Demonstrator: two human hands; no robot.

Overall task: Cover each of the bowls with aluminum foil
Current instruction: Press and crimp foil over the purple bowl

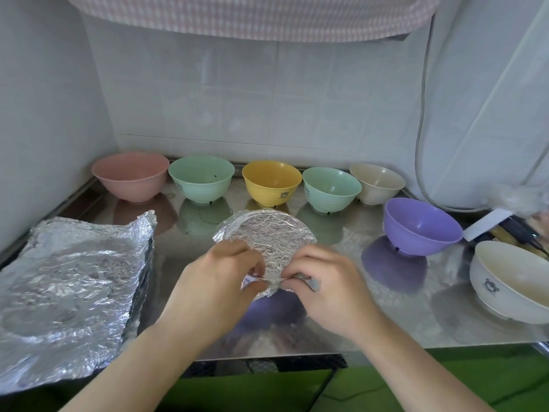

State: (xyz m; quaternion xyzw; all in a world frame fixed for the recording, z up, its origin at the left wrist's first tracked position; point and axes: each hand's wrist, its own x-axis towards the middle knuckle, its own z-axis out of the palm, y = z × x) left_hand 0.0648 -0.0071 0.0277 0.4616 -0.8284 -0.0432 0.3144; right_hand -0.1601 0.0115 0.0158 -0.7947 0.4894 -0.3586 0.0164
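A purple bowl (274, 307) stands at the counter's front middle, its top wrapped in crinkled aluminum foil (267, 233). My left hand (217, 281) and my right hand (329, 286) both pinch the foil's near edge against the rim, fingers curled. Uncovered bowls stand behind in a row: pink (130, 176), green (202, 178), yellow (271, 181), a second green (329, 188), beige (377, 182). A purple bowl (421, 226) and a white bowl (511, 281) stand at the right. A stack of foil sheets (68, 283) lies at the left.
The steel counter (356, 331) ends at a front edge near my wrists. Tiled walls close the left and back. A cable (421, 114) hangs at the right above some cluttered utensils (517, 230). A cloth-covered hood (252, 16) hangs overhead.
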